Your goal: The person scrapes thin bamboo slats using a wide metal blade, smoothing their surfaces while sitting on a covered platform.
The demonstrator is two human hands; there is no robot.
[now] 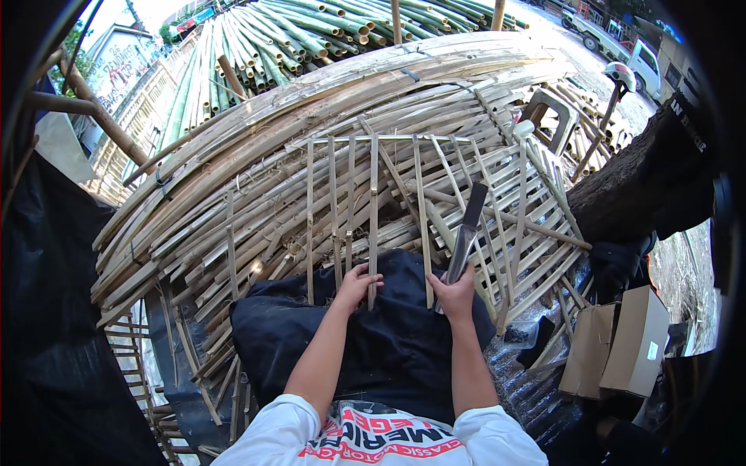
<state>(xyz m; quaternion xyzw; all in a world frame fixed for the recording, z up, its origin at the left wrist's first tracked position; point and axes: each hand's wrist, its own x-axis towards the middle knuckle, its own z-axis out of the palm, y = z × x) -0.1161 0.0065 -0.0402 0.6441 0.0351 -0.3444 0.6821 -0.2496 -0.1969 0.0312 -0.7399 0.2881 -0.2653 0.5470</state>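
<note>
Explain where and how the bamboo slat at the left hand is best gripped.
Probably near the lower end of the bamboo slat, from the person's side: that end lies over the black sheet, nearest the body, where the left hand is. A pinch across its edges, thumb against fingers, should suit its long, narrow shape.

The black cloth [365,334] looks matt and creased. Just beyond it, the slats [374,210] are matt, rough split bamboo; near its right side, the blade [461,248] is glossy metal. Well beyond it, bamboo poles [284,43] look smooth; right of it, the box [637,342] is matt cardboard.
</note>
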